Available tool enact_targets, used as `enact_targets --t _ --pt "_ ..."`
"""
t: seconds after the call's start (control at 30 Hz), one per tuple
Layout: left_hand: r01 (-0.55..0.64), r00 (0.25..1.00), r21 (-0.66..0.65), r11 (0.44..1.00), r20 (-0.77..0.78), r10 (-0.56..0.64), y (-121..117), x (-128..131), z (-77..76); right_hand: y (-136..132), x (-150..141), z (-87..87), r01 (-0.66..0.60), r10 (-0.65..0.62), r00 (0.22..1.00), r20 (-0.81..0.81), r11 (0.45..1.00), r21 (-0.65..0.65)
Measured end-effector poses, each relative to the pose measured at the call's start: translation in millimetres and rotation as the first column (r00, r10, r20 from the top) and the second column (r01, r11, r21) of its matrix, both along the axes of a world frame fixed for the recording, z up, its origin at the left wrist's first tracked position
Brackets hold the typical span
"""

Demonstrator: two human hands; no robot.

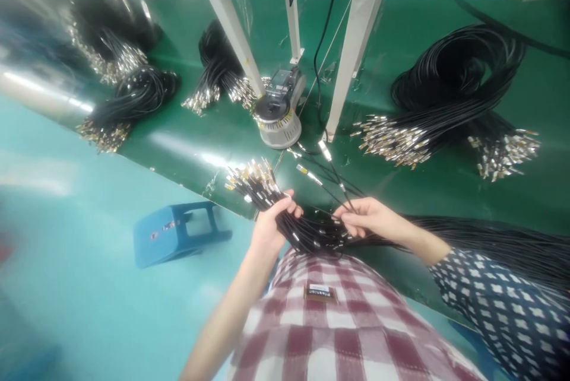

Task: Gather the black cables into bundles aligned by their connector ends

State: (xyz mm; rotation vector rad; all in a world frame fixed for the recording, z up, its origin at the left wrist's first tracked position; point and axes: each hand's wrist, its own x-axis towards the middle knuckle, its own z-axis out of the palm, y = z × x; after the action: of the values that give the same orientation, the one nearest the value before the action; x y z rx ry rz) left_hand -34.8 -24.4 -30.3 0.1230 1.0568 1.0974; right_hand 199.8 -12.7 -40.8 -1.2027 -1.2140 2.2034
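Note:
My left hand (274, 221) is wrapped round a thick bundle of black cables (307, 229) near its end, where metal connector tips (253, 179) fan out up and to the left. Fingers pinched together, my right hand (363, 218) grips a few loose black cables (338, 185). Their silvery connector ends (326, 151) point up toward a round grey tape dispenser (279, 126). From both hands the cables run away to the right along the table edge, partly hidden by my right sleeve.
Coiled cable bundles lie on the green table (178, 149): a large coil (458, 78) at the right, others (133, 96) at the left and one (216, 66) behind the dispenser. White metal legs (351, 43) rise from the tabletop. A blue stool (178, 232) is on the floor.

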Motion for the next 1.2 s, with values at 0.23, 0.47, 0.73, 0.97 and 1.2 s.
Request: enact_targets --t 0.23,0.47,0.73,0.97,1.2 --pt "-0.01 1.0 0.001 1.0 0.011 0.01 0 0 1.0 0 1 -5.4 0.033 -0.034 0.999 -0.017 0.999 -0.031" --pt "-0.019 1.0 -0.043 0.999 -0.006 0.018 1 0 2.1 3 -6 12.5 -0.026 0.018 0.999 0.041 0.981 0.191" --pt "0.0 0.999 0.001 1.0 -0.055 0.0 1 4 7.0 2 -8 10.2 -0.108 0.088 0.991 0.097 0.967 0.229" --pt "0.035 0.995 0.062 0.997 -0.096 -0.029 2 6 8.0 -5 -15 10.9 -0.223 0.203 0.97 0.136 0.962 0.157" --pt "0.034 0.988 0.034 0.999 -0.149 -0.029 2 7 7.5 -9 -20 22.0 -0.327 0.244 0.9 0.36 0.926 0.19"
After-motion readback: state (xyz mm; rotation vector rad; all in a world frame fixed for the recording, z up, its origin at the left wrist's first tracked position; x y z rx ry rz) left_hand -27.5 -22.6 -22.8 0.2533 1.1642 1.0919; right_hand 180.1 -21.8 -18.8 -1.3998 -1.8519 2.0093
